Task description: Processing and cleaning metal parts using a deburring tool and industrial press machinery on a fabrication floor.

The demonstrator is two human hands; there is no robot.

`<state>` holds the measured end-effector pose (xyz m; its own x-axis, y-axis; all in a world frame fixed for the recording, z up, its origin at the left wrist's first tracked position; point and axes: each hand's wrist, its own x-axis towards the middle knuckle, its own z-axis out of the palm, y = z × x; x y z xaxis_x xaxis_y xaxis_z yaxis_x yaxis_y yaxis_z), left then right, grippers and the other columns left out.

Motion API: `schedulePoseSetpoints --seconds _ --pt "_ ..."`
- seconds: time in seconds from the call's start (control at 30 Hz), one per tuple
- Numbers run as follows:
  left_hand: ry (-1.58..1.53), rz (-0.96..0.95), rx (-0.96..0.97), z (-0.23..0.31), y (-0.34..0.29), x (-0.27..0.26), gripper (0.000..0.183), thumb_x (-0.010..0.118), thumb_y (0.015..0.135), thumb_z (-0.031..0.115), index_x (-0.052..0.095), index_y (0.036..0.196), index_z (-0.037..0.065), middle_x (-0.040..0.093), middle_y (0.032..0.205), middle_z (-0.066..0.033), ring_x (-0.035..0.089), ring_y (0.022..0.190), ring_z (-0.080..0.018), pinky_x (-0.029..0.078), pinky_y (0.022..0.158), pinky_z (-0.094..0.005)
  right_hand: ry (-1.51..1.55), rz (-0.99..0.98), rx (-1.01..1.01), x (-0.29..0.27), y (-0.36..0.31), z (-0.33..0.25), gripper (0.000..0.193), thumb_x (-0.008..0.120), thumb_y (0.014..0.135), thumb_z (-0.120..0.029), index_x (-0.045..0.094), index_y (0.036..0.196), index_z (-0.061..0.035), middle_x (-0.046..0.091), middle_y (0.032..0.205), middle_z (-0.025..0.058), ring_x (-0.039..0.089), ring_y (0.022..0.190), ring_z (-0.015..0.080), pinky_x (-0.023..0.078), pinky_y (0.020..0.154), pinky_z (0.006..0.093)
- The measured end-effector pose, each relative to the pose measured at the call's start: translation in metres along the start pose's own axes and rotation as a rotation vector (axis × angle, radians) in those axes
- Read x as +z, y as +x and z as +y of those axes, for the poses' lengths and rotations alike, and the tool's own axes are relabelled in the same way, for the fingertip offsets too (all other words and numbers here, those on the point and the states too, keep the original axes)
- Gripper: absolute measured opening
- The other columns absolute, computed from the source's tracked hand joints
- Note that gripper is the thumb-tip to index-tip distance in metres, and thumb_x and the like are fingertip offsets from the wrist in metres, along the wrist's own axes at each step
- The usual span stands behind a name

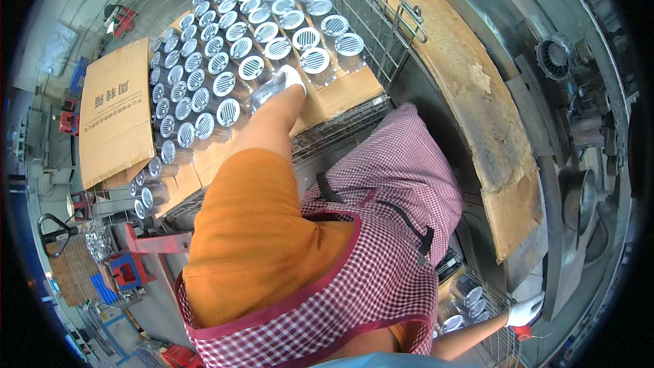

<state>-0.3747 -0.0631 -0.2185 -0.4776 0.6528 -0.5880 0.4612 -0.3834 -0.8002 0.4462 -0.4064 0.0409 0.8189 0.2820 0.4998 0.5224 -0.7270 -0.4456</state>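
My left hand, in a white glove, reaches to the near edge of a cardboard-covered layer in a wire cage. Its fingers are closed around a shiny silver metal cylinder that leans over beside the standing rows. Those rows are of similar metal cylinders, set close together, with round tops that show dark and light stripes. Low at the right, my gloved right hand stretches its fingers toward the edge of a grey metal panel. A red piece shows just under that hand.
Wire mesh with a hooked latch borders the cage on its right. A brown cardboard flap stands at its left. Worn cardboard covers a ledge by the machine. More metal cylinders sit in a second wire basket at lower right.
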Motion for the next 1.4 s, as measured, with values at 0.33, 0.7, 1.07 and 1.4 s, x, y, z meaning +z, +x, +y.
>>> schedulePoseSetpoints --seconds 0.33,0.7,1.07,1.4 --pt "-0.701 0.492 0.116 -0.070 -0.118 0.017 0.024 0.068 0.085 0.023 0.079 0.102 0.010 0.077 0.102 -0.0108 0.074 0.094 -0.0284 0.057 0.080 -0.0407 -0.049 0.021 0.046 0.007 -0.001 0.014 0.050 0.056 0.100 -0.047 0.070 0.125 -0.0062 0.069 0.126 0.0134 0.066 0.113 0.0295 0.049 0.097 0.0350" --pt "-1.183 1.536 0.396 -0.179 -0.310 -0.118 0.027 0.071 0.085 0.038 0.077 0.100 0.017 0.064 0.091 -0.0109 0.061 0.085 -0.0284 0.050 0.077 -0.0385 0.055 0.101 0.051 0.015 -0.010 0.009 0.046 0.059 0.099 -0.045 0.072 0.121 -0.0069 0.070 0.122 0.0143 0.067 0.108 0.0305 0.050 0.095 0.0373" --pt "-1.253 1.346 0.177 -0.178 -0.276 -0.304 0.068 0.053 0.087 0.071 0.072 0.118 0.013 0.070 0.109 -0.0205 0.067 0.103 -0.0384 0.053 0.088 -0.0462 0.078 0.151 -0.001 0.013 -0.019 0.001 0.045 0.063 0.097 -0.045 0.074 0.112 -0.0039 0.073 0.112 0.0163 0.069 0.102 0.0319 0.051 0.090 0.0381" --pt "-1.791 1.728 0.591 -0.124 -0.297 -0.304 0.035 0.063 0.097 0.029 0.068 0.126 0.010 0.068 0.128 -0.0115 0.064 0.118 -0.0283 0.047 0.102 -0.0374 -0.103 0.258 -0.071 0.015 -0.031 -0.008 0.028 0.064 0.086 -0.027 0.076 0.102 -0.0094 0.074 0.103 0.0155 0.070 0.098 0.0329 0.054 0.090 0.0417"
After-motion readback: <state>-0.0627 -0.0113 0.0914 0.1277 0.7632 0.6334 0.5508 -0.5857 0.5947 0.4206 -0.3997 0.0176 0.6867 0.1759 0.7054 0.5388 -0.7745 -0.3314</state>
